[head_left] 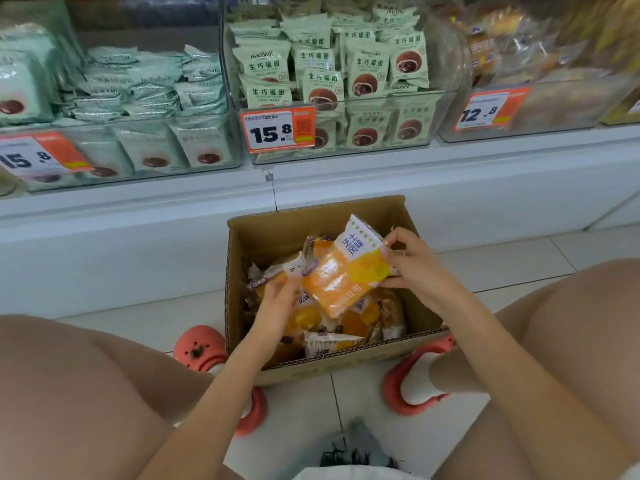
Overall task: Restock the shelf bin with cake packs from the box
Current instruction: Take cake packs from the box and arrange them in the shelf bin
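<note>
An open cardboard box point(273, 233) stands on the floor between my feet, holding several orange-and-white cake packs point(346, 327). Above the box I hold one orange cake pack point(346, 271) tilted. My right hand point(412, 261) pinches its right edge near the white top. My left hand point(277, 303) grips its lower left side, fingers curled under it. On the shelf at the upper right stands a clear bin point(540, 109) with blurred orange-toned packs and a 12.8 price tag point(485, 110).
Two clear bins of pale green cake packs point(332, 74) with 15.8 tags point(278, 129) fill the shelf's left and middle. A white shelf base point(138, 237) runs behind the box. My knees and pink sandals point(201, 348) flank the box on the tiled floor.
</note>
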Tool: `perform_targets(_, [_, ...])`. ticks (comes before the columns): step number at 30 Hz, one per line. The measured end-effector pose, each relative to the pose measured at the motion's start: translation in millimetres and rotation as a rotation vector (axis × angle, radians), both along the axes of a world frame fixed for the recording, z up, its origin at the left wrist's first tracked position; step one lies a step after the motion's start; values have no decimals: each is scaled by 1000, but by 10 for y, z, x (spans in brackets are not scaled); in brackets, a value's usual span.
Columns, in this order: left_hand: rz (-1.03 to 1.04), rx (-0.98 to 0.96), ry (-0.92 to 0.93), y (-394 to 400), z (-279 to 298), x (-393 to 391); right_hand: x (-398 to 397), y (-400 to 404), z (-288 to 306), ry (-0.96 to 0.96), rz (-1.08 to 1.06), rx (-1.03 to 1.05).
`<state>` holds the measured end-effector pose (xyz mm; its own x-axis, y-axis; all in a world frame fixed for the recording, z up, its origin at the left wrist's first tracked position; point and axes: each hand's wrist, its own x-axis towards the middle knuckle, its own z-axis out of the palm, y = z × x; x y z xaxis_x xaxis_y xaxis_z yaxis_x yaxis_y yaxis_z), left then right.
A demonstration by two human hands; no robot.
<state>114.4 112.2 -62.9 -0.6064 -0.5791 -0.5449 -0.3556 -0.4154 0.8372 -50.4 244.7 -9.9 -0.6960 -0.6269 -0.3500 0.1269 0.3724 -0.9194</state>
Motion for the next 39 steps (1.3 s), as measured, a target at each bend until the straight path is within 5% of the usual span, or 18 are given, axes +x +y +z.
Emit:
perform_targets(3, [133,313,194,59,179,-80,125,-2,-12,-309,-10,-99])
perform_targets(6, [278,130,103,81,204,-85,218,-13,-104,-382,19,-105])
perform_targets(14, [164,-183,70,186,249,-85,293,-87,-408,247,-128,85])
perform_targets(22, [58,-486,153,16,444,-67,273,-187,-373,-320,-161,-93])
perform_targets(25, [47,-559,177,-188,746,-140,163,-255,-69,-352,-28,-202])
perform_targets(35, [12,-925,454,-932,2429,-850,-506,-791,1786,4,109,-438])
perform_targets(39, [232,-1392,503,-1338,3224,-1102,-968,-990,2756,245,67,-590])
